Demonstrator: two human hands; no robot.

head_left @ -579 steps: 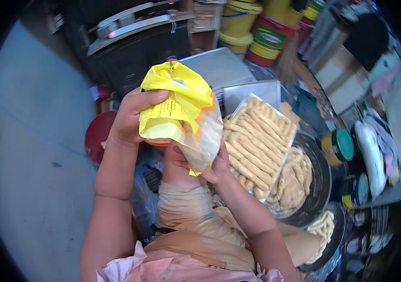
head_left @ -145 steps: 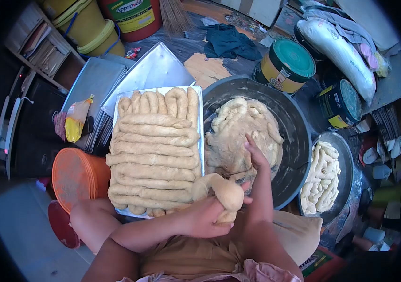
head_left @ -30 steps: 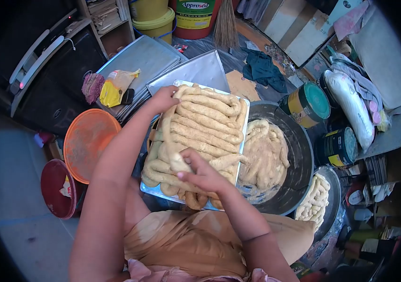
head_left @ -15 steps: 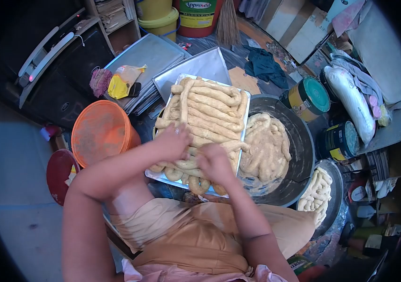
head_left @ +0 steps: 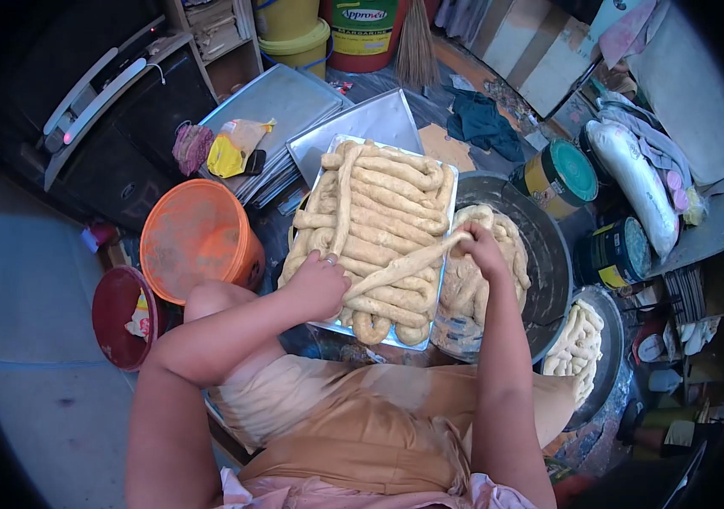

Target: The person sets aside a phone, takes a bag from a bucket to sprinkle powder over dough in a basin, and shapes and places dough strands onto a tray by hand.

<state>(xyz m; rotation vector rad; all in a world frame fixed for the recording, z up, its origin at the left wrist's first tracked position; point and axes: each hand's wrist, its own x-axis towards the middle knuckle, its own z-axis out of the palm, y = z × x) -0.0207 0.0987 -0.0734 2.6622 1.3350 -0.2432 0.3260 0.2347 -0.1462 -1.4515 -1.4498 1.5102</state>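
Observation:
Ropes of tan dough (head_left: 387, 204) lie in rows on a metal tray (head_left: 449, 204), some overhanging its edges. My right hand (head_left: 482, 249) pinches the end of one dough strip (head_left: 408, 265) beyond the tray's right edge, stretching it diagonally over the rows. At the near left of the tray, my left hand (head_left: 318, 287) rests on the dough with bent fingers; what its fingertips hold is hidden. Another rope runs lengthwise along the left side, above that hand. Beside the tray, a dark basin (head_left: 548, 288) holds a mound of floury dough (head_left: 510, 242).
An orange bucket (head_left: 196, 237) and a dark red bucket (head_left: 124, 318) stand at left. Stacked metal trays (head_left: 281, 106) with a yellow bag (head_left: 228, 157) lie behind. Lidded tubs (head_left: 570, 170) stand at right, above a second basin (head_left: 612, 365) of pale dough.
My right hand has moved right and up from over the tray, drawing a dough strip out diagonally. My left hand has shifted slightly down. The lengthwise rope at left remains in place.

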